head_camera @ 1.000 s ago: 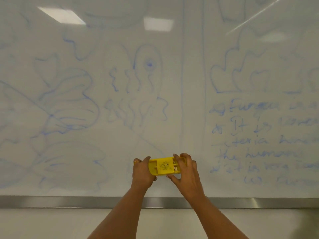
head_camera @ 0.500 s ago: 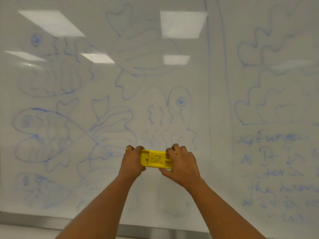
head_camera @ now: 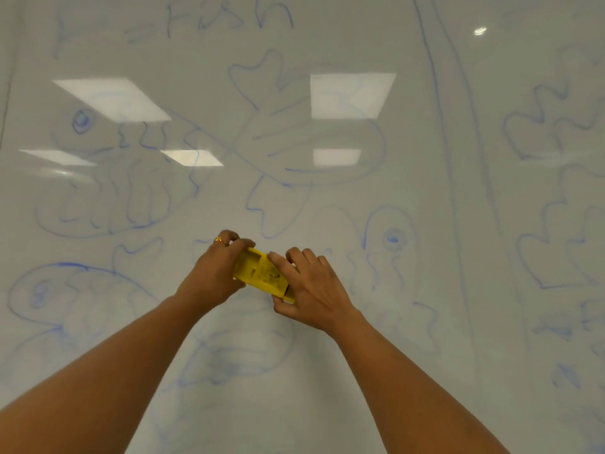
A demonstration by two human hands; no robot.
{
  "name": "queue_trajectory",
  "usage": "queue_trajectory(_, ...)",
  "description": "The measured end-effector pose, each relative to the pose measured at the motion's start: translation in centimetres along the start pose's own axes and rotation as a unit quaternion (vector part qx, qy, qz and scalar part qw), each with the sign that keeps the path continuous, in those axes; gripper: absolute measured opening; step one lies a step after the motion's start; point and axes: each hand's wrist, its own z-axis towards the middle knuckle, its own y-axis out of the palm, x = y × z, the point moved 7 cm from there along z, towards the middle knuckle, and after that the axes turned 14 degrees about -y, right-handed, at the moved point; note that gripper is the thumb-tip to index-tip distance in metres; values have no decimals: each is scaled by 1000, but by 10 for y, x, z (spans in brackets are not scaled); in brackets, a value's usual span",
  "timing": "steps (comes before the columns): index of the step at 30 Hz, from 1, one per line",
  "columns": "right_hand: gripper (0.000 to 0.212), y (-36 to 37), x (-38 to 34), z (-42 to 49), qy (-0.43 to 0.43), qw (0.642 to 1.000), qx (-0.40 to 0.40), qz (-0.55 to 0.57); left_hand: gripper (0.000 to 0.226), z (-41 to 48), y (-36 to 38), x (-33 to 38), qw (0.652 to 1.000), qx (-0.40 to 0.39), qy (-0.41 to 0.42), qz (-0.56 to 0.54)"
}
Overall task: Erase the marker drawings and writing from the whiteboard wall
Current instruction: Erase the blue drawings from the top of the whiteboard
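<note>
Bright, even light; ceiling-panel glare [head_camera: 352, 95] across the glossy whiteboard [head_camera: 425, 322].

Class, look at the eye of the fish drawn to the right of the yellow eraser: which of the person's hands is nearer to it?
Right. The right hand sits just left of and below that eye; the left hand is farther left, beyond the eraser.

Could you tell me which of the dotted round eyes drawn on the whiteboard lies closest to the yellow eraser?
The eye just right of the right hand, level with the yellow eraser. The eye at upper left and the faint one at lower left lie farther off.
</note>
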Motion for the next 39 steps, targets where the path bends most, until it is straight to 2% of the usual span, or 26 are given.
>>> queue_trajectory(7, 57, 27, 5, 78, -10, 999, 29, -29, 65, 51, -48, -38, 998, 53, 9, 9)
queue_trajectory(22, 49, 57, -15, 211, -23, 994, 88, -64, 62, 124, -145, -111, 992, 109, 64, 17)
queue_trajectory(28, 46, 78, -38, 276, 0, 989, 103, -107, 62, 153, -191, -159, 988, 140, 68, 16)
queue_trajectory(39, 40, 105, -77, 369, 17, 983, 117, -142, 66, 192, -244, -235, 986, 144, 83, 12)
